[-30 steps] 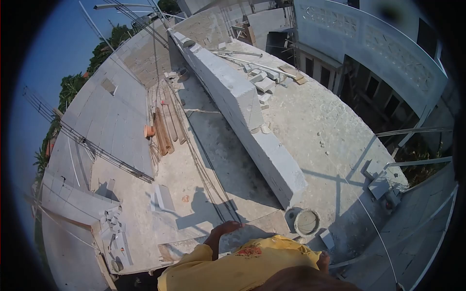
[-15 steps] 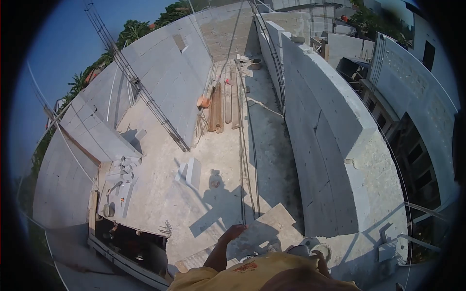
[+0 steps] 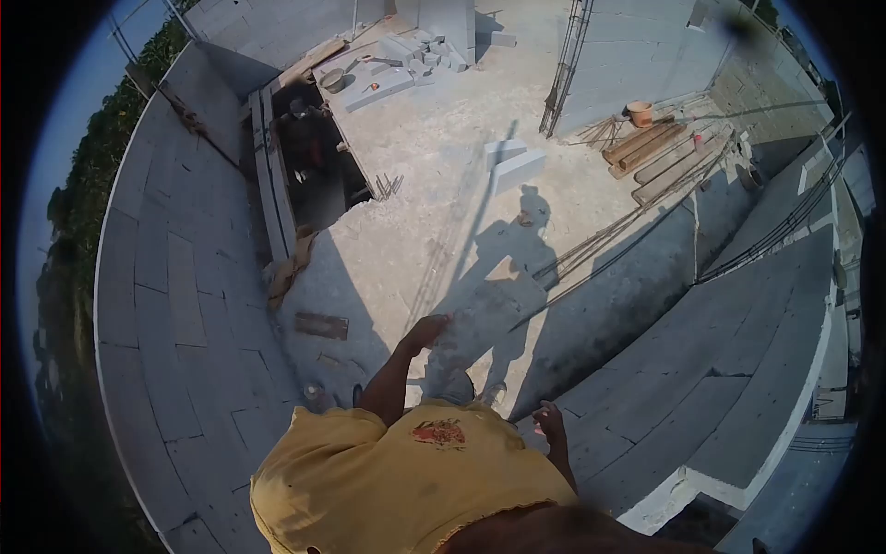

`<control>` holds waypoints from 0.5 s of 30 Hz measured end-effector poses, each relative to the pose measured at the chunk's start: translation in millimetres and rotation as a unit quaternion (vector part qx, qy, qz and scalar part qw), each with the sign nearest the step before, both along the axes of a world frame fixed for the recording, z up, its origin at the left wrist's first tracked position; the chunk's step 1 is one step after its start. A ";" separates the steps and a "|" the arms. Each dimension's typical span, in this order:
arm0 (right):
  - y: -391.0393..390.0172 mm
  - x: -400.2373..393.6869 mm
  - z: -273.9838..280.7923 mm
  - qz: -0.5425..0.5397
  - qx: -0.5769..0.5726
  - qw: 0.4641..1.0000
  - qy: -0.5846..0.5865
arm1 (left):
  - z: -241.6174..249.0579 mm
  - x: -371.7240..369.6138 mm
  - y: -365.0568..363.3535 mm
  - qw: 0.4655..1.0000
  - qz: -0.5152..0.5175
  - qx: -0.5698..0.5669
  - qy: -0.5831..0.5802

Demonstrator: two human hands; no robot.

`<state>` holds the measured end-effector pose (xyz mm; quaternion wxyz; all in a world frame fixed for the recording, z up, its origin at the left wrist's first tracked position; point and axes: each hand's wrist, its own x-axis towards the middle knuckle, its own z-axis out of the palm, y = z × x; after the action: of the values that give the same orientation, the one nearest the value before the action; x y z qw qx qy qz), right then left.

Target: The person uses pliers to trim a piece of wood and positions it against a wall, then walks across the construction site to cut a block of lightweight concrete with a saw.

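Observation:
My left hand [image 3: 427, 333] hangs in front of my body, its fingers stretched toward the right. It overlaps the near-left edge of a grey board [image 3: 503, 300] in this view; nothing shows in its grasp. Low on the right, my right hand [image 3: 551, 421] is beside the grey block wall [image 3: 637, 415], fingers loosely bent and apart. No held thing is visible there either. Between the hands, a shoe [image 3: 496, 394] shows beyond the yellow shirt [image 3: 480, 462].
A dark floor opening [image 3: 318, 171] lies at the left, with bent rods [image 3: 388, 186] by its corner. Pale blocks [image 3: 517, 172], wooden planks [image 3: 651, 148], an orange bucket [image 3: 640, 114] and long steel bars [image 3: 614, 235] lie ahead. A block wall [image 3: 185, 305] rises left.
My view has swung left and downward, bringing the left wall and more of the shirt into sight. My right hand has left the pale round container it was beside.

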<state>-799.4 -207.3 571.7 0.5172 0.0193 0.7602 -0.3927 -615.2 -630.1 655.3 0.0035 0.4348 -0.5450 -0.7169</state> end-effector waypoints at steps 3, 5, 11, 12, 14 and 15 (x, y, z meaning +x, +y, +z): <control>-13.3 -27.7 16.7 0.045 0.021 0.999 0.010 | 9.8 38.0 -12.7 0.995 0.093 0.020 0.023; -21.4 -45.8 15.2 0.072 0.026 0.997 -0.006 | -10.4 68.3 -25.3 0.989 0.142 0.023 -0.021; -82.4 -79.7 -27.0 0.088 0.010 0.996 0.001 | -96.2 191.0 -40.8 0.954 0.274 0.021 0.122; -96.6 -80.2 -31.8 0.085 -0.003 0.996 0.004 | -92.7 199.4 -38.0 0.952 0.299 0.016 0.066; -121.8 -95.0 -91.9 0.261 -0.075 0.932 0.240 | -69.4 208.9 -47.5 0.937 0.348 -0.004 -0.041; -126.7 -98.9 -111.0 0.346 -0.103 0.865 0.349 | -50.7 210.6 -52.2 0.937 0.344 0.006 -0.064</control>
<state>-898.3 -334.0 460.7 0.3201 -0.4360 0.8044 -0.2457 -404.6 -682.3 604.6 0.2122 0.6404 -0.3568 -0.6462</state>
